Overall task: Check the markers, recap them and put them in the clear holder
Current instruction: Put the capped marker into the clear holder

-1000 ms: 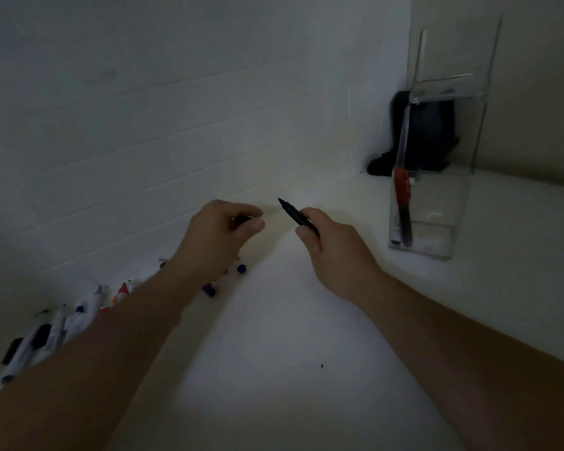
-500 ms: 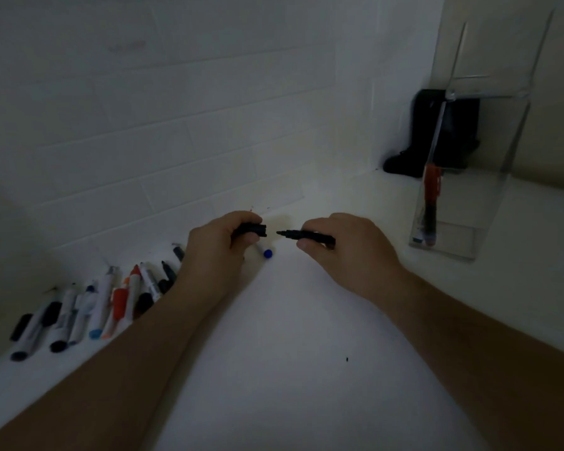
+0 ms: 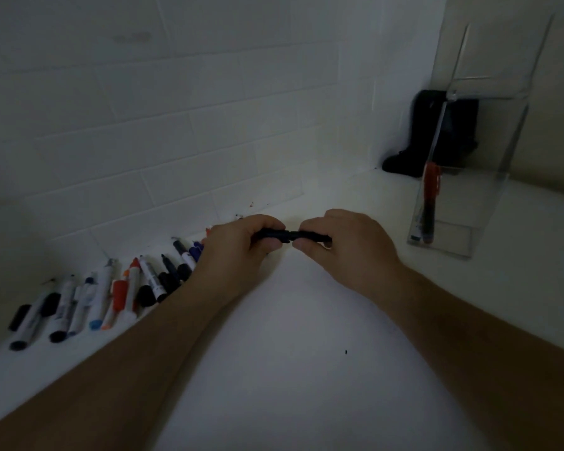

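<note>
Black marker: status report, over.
Left hand on cap, right hand on black marker, ends together. Holder has one red marker. Path to holder clear.

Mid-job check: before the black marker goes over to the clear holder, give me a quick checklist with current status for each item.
1. Cap and barrel of the black marker brought together between both hands: ok.
2. Cap fully seated: cannot tell, the fingers cover the joint.
3. Left hand gripping the cap end: ok.
4. Right hand gripping the barrel end: ok.
5. Clear holder upright on the counter with room inside, only a red-capped marker in it: ok.
6. Path from the hands to the holder free of objects: ok.
7. Remaining markers on the left still to process, several uncapped: not ok.
</note>
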Demonstrator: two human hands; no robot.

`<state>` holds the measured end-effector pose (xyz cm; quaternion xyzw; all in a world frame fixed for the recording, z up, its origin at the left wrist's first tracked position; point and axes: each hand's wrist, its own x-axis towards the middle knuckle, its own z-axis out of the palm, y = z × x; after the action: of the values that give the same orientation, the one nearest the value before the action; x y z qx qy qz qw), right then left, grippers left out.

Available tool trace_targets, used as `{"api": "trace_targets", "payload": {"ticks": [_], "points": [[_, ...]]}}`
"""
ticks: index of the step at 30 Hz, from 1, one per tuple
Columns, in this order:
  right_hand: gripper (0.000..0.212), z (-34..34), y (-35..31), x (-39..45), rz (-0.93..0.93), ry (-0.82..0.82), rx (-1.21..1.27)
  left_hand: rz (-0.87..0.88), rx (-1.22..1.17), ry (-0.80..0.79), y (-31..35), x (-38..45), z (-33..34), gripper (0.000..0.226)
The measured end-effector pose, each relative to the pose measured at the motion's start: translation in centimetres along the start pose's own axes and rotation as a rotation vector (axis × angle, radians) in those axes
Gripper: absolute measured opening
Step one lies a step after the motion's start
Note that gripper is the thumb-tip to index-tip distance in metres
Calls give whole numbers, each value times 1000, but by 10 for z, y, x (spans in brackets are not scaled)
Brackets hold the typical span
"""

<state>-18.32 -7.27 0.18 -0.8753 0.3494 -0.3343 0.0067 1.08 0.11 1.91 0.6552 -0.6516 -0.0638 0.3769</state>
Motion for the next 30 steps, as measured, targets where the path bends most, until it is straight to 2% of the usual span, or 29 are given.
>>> {"api": "trace_targets", "payload": {"ticks": [9,15,22,30], "points": [[33,-3,-7,-1,-25,7,-119,1,-54,7,2,-3,-1,19],[34,-2,-5,-4,1,-36,113,159,-37,66,2,-5,2,22],[33,1,-10,0,-66,-71,-138,152,13,12,-8,-1,2,23],[23,-6,-12,2,-64,-55,-123,26,-126,50,-7,-2,2,28]]}}
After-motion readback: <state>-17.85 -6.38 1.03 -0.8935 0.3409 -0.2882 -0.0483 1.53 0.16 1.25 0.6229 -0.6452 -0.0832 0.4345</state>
